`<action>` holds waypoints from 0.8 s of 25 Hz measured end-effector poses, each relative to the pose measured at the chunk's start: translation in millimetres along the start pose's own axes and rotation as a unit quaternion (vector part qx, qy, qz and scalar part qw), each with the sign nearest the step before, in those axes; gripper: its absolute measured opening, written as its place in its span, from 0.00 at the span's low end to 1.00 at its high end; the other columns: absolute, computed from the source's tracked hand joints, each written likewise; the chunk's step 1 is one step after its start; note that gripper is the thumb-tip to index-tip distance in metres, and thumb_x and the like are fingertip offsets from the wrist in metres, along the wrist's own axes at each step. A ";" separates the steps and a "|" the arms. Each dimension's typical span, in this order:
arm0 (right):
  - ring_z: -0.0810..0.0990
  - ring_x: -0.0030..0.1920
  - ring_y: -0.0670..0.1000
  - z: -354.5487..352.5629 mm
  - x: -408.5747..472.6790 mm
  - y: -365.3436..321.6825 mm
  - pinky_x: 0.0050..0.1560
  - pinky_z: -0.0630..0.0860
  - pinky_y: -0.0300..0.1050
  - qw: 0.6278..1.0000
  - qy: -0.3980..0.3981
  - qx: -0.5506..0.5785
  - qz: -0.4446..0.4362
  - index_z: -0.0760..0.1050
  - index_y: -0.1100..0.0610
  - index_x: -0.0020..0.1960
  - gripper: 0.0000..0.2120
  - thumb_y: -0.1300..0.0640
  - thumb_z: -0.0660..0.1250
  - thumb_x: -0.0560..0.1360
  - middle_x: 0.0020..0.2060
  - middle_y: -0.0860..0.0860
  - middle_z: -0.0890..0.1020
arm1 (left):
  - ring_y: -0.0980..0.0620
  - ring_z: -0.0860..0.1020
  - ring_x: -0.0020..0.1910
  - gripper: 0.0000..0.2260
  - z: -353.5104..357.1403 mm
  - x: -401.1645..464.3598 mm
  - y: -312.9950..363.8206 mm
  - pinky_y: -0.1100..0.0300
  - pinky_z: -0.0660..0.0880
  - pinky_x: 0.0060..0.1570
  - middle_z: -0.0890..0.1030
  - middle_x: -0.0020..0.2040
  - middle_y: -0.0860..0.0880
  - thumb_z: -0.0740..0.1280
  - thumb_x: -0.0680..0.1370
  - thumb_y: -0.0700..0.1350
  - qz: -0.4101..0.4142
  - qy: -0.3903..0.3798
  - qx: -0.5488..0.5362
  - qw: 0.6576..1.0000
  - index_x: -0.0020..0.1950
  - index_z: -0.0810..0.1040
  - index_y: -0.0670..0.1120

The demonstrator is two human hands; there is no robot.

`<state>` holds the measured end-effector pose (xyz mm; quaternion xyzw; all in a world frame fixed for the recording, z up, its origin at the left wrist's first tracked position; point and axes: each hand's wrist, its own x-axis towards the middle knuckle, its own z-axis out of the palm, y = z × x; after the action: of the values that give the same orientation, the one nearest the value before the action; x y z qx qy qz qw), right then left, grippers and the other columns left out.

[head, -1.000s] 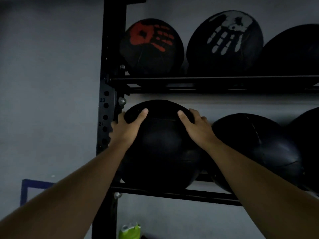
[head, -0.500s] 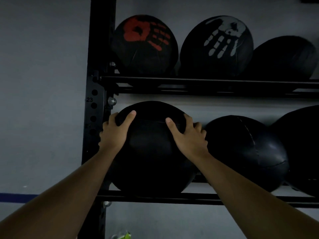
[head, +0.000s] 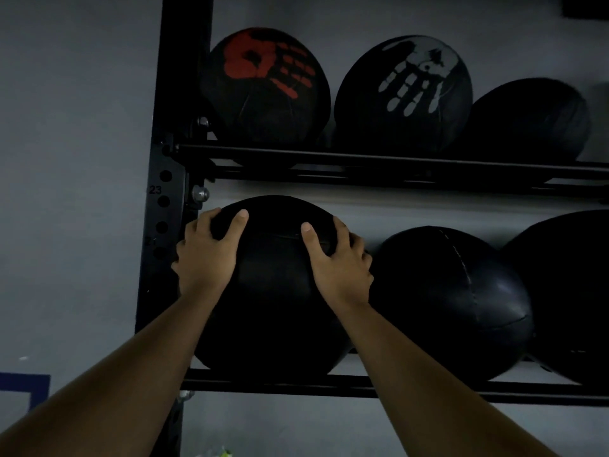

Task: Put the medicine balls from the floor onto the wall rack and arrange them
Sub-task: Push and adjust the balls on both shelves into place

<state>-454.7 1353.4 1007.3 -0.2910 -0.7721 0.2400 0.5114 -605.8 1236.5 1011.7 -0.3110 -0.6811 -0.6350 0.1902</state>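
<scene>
Rack (head: 395,389): black steel, wall-mounted, two rail shelves in view, one perforated upright at its left end. All places below are given from that upright.

Lower shelf, first from the upright: held ball (head: 280,311), plain black, the largest thing in view. It rests on the lower rails, just beside the upright, with its right side close against the second ball (head: 461,301); whether the two touch cannot be told. A third ball (head: 573,291) follows, cut off at the frame edge.

Upper shelf, first from the upright: red-print ball (head: 267,90); second, white-print ball (head: 403,94); third, plain ball (head: 527,120).

Left hand (head: 206,258): grip spread wide, palm flat on the held ball's upper left, fingers curled over the top toward the upright. It presses more than it clasps.

Right hand (head: 336,262): grip likewise spread, palm on the upper right, fingers wrapped over into the gap toward the second ball.

Governing relation: the held ball lies straight ahead of both hands and between them, each equally near, one on either flank. A round ball has no long axis, so any settling or turning would likely be shared by both hands.

Status, as judged: the ball looks seated; final arranging appears under way.
</scene>
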 end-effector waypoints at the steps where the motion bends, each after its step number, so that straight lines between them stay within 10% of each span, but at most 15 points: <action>1: 0.55 0.84 0.63 -2.8 0.0 -0.5 0.81 0.54 0.71 1.000 -0.011 -0.004 -0.005 0.53 0.40 0.85 0.41 0.24 0.52 0.78 0.85 0.54 0.58 | 0.36 0.69 0.81 0.33 -1.9 -1.8 1.1 0.29 0.62 0.79 0.69 0.83 0.47 0.59 0.80 0.74 0.000 -0.007 0.003 1.000 0.81 0.69 0.59; 6: 0.60 0.82 0.65 -36.3 8.2 -0.5 0.78 0.64 0.68 0.993 -0.092 -0.063 -0.035 0.54 0.44 0.85 0.39 0.26 0.52 0.80 0.82 0.57 0.62 | 0.41 0.70 0.80 0.41 -16.0 -16.9 23.3 0.33 0.66 0.79 0.72 0.81 0.47 0.57 0.74 0.76 0.033 -0.045 0.015 0.998 0.80 0.73 0.55; 9: 0.69 0.77 0.62 -86.6 31.5 -3.2 0.71 0.71 0.59 0.992 -0.029 -0.039 -0.112 0.62 0.48 0.82 0.32 0.34 0.56 0.84 0.77 0.56 0.71 | 0.50 0.76 0.73 0.21 -7.0 -28.7 59.9 0.43 0.70 0.78 0.80 0.71 0.52 0.69 0.81 0.61 0.115 -0.045 -0.027 0.992 0.70 0.82 0.54; 15: 0.80 0.64 0.61 -245.7 114.8 19.9 0.59 0.77 0.54 0.968 0.109 -0.074 -0.214 0.74 0.53 0.70 0.22 0.40 0.57 0.85 0.63 0.58 0.82 | 0.55 0.81 0.59 0.09 80.9 -46.3 175.6 0.83 0.68 0.54 0.85 0.59 0.50 0.72 0.83 0.42 0.263 0.010 -0.027 0.964 0.63 0.85 0.47; 20: 0.81 0.60 0.62 -377.0 186.6 74.8 0.59 0.78 0.54 0.951 0.172 -0.096 -0.237 0.76 0.55 0.65 0.20 0.42 0.58 0.85 0.59 0.58 0.83 | 0.51 0.83 0.57 0.07 174.8 -59.2 277.8 0.56 0.78 0.63 0.85 0.55 0.53 0.72 0.82 0.46 0.335 0.054 -0.017 0.941 0.59 0.87 0.48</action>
<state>-146.4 1564.0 1214.9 -0.1846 -0.7386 -0.0173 0.6482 -353.7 1397.6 1159.3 -0.4893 -0.5155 -0.5620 0.4230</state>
